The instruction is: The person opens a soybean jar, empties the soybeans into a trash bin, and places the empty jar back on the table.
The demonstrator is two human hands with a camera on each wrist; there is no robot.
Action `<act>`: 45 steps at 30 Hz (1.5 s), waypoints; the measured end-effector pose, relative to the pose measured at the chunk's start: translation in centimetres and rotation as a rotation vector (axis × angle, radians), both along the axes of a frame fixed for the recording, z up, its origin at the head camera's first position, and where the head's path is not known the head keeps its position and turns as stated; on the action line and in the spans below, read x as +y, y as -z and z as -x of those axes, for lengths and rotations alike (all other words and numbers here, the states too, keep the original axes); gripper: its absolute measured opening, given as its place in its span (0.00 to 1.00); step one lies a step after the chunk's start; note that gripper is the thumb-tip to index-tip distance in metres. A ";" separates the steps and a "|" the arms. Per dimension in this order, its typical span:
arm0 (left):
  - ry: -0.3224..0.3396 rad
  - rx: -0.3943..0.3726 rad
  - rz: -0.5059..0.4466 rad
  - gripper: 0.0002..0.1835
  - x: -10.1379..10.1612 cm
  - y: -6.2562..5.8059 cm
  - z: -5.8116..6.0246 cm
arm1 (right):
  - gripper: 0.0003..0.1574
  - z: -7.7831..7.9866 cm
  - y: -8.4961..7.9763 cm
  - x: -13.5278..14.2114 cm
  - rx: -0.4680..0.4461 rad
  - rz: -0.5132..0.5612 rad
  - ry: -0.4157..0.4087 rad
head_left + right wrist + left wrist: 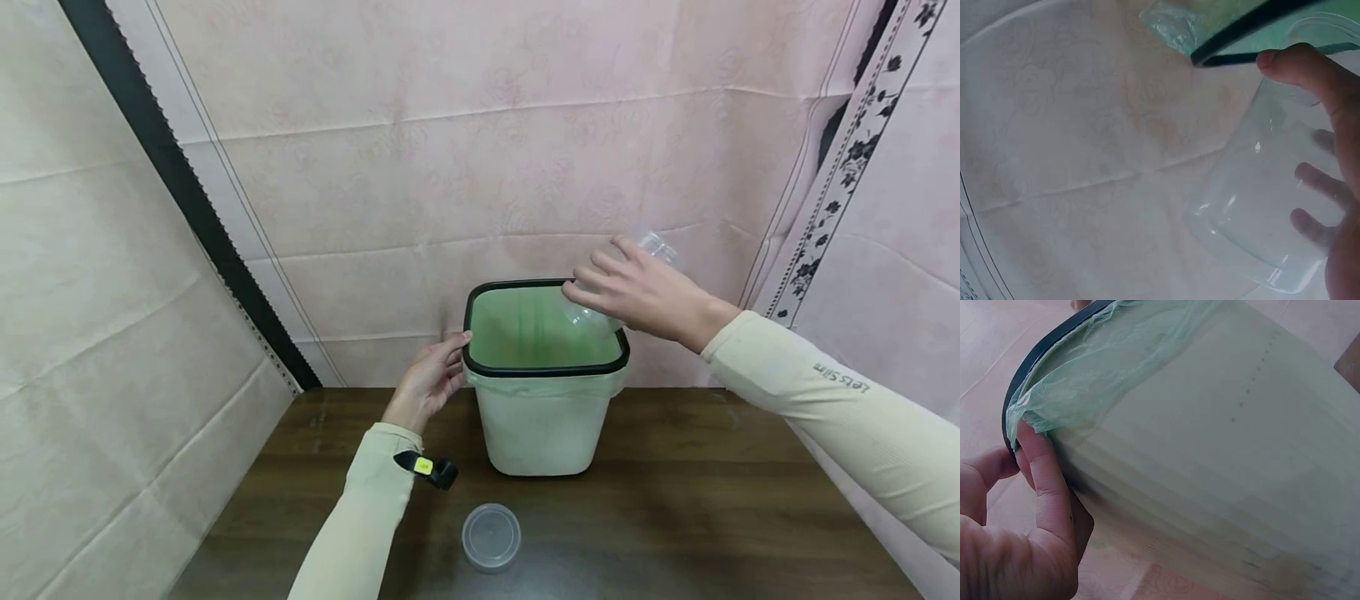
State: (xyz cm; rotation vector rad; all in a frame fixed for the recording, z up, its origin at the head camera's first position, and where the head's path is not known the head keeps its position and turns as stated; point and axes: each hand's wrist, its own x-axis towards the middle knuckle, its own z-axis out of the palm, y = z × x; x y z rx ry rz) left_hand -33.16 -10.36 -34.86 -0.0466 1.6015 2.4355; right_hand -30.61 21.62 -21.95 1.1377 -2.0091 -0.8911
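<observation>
A pale green trash bin (542, 425) with a black rim (546, 372) stands on the table. Its thin green bag (1104, 381) is folded out over the edge. My left hand (431, 382) pinches the rim at the bin's left side, thumb and fingers on either side of it. Above the bin's right side, my right hand (643, 293) grips a clear plastic jar (1241, 206). The jar is tilted, its mouth down at the bin's opening and its base up to the right. Nothing shows inside the jar's clear wall.
A round translucent lid (491, 537) lies on the dark wooden table (675, 500) in front of the bin. Pale patterned cloth (450, 183) hangs behind and at both sides. A black band (202, 217) runs down the left corner.
</observation>
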 end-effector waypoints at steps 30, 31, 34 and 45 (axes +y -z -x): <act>0.016 0.013 -0.023 0.12 0.1 0.0 0.0 | 0.65 -2.2 0.5 1.1 -0.153 0.296 0.110; 0.014 0.008 -0.021 0.12 0.2 0.1 0.0 | 0.65 -2.6 0.5 1.2 -0.177 0.343 0.115; 0.013 0.002 -0.010 0.13 0.3 0.1 0.0 | 0.67 -4.1 0.5 1.6 -0.235 0.501 0.106; 0.015 0.000 -0.014 0.12 0.3 -0.1 0.0 | 0.75 -12.2 4.7 0.5 -0.528 1.093 -0.036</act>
